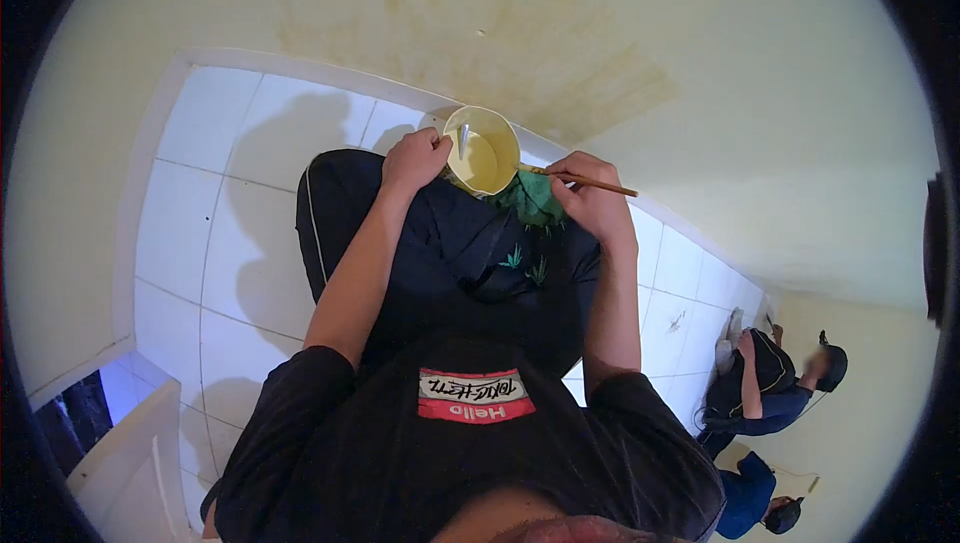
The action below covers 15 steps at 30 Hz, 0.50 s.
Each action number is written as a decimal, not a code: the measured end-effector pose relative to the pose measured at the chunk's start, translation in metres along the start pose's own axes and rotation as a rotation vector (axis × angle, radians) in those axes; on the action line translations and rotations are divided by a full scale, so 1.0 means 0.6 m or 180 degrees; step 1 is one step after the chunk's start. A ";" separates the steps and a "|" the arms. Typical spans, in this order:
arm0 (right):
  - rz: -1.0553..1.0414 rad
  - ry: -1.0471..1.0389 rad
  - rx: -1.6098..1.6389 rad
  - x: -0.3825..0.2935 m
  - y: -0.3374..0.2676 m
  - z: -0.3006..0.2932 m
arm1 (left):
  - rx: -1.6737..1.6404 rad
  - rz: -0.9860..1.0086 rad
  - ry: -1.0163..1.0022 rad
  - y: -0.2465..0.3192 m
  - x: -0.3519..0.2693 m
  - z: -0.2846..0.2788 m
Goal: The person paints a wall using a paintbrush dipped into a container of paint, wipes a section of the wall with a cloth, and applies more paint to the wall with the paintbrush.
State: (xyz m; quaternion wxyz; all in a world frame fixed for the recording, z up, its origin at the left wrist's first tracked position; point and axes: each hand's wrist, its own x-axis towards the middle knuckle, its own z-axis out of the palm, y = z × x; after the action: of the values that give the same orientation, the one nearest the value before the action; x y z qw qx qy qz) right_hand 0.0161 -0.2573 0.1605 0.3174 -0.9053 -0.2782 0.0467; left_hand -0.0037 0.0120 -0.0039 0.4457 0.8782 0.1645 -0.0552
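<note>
My left hand grips the rim of a yellow container, tilted above my lap. Pale yellow liquid, which looks like paint, lies in its bottom, and a shiny metal-looking piece stands against the inner wall. In my right hand is a thin paintbrush with a brown wooden handle; its tip is at the container's right side. Green cloth lies under the brush, beside the container and against my dark trousers.
A pale wall with darker yellow patches rises in front, above a skirting board and white floor tiles. Two people are at the right. A white door-like panel stands lower left.
</note>
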 end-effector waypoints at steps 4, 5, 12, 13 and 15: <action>-0.0081 -0.0128 -0.0067 -0.005 -0.005 -0.004 | 0.0049 0.0031 0.0102 -0.005 0.004 0.006; -0.0080 -0.0118 -0.0065 -0.005 -0.005 -0.006 | 0.0050 0.0045 0.0125 -0.007 0.005 0.006; -0.0049 0.0423 0.0197 -0.035 0.028 -0.005 | 0.0107 0.0103 0.0214 -0.010 0.001 0.008; 0.0039 0.0824 0.0349 -0.046 0.041 0.003 | 0.0064 0.0062 0.0166 -0.007 0.001 0.007; 0.0334 0.1360 0.0912 -0.073 0.060 0.033 | 0.0039 0.0030 0.0113 -0.004 0.000 0.007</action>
State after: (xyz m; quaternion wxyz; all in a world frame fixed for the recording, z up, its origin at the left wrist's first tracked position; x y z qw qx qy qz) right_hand -0.0090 -0.2932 0.1193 0.4911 -0.8537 -0.1482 -0.0903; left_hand -0.0043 0.0100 -0.0083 0.4376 0.8825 0.1679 -0.0386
